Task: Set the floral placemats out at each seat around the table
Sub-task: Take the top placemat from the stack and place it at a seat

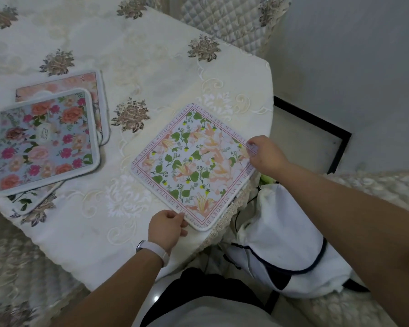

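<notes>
Forearms reach in from below. Left hand (168,224) (white wristband (155,251) on it) pinches the near corner of the leaf-print placemat (194,166); right hand (266,155) pinches its right corner. Mat lies flat, turned diamond-wise, at the table's near-right corner. Stack of floral placemats (45,138) sits well to the left, unevenly fanned. White bag (288,234) with dark piping slumps just beside the table edge. Cream lace tablecloth (132,67) with embroidered roses; quilted chair back (227,17) beyond; grey wall (352,55) on the right.
</notes>
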`<move>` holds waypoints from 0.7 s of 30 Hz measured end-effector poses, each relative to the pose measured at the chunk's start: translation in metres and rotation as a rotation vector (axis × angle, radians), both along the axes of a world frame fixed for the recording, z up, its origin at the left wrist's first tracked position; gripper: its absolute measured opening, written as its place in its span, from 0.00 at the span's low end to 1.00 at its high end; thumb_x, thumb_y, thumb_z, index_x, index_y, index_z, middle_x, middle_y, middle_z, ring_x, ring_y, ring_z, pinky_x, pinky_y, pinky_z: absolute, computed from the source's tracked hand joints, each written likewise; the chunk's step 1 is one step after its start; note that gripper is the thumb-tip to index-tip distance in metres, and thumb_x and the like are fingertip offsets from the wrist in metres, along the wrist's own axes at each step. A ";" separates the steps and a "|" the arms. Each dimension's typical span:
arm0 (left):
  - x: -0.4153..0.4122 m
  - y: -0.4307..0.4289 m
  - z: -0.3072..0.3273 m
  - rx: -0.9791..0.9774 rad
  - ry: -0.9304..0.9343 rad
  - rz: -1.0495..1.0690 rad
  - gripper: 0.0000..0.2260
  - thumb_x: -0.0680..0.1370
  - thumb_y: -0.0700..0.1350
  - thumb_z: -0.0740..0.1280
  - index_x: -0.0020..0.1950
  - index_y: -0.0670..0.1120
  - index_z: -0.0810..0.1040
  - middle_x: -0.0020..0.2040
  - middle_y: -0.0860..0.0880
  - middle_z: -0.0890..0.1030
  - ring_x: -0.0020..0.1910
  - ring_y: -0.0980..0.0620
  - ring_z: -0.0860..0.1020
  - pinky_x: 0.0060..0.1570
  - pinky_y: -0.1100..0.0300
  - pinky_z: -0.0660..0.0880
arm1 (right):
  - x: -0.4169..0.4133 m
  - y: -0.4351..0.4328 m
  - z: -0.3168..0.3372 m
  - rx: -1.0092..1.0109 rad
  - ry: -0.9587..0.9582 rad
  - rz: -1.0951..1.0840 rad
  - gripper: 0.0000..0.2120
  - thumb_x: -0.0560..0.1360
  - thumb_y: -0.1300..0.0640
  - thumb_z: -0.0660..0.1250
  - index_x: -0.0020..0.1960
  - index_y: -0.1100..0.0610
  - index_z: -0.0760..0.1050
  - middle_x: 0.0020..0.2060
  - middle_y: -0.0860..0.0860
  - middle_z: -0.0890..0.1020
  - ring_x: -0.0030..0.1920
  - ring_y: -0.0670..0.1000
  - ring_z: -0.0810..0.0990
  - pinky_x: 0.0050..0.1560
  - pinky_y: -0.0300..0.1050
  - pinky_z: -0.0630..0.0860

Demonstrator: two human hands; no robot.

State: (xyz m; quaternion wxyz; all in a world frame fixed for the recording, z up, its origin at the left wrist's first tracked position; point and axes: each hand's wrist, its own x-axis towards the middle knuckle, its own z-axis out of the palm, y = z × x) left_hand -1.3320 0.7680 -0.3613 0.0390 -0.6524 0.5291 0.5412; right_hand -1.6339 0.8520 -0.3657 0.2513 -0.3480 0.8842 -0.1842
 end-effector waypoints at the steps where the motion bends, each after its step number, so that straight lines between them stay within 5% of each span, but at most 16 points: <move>1: -0.001 0.004 0.000 0.001 0.000 -0.012 0.11 0.78 0.45 0.67 0.45 0.37 0.80 0.35 0.46 0.84 0.24 0.54 0.78 0.31 0.60 0.72 | 0.000 0.000 0.000 -0.002 0.009 -0.003 0.17 0.77 0.61 0.64 0.65 0.60 0.73 0.61 0.58 0.75 0.60 0.59 0.74 0.58 0.49 0.71; 21: 0.001 0.000 0.004 -0.029 -0.032 -0.253 0.10 0.78 0.45 0.67 0.45 0.37 0.75 0.36 0.42 0.84 0.28 0.46 0.80 0.37 0.51 0.80 | 0.009 0.006 0.003 0.062 0.017 -0.010 0.22 0.72 0.63 0.66 0.66 0.58 0.73 0.62 0.56 0.71 0.63 0.59 0.68 0.62 0.49 0.66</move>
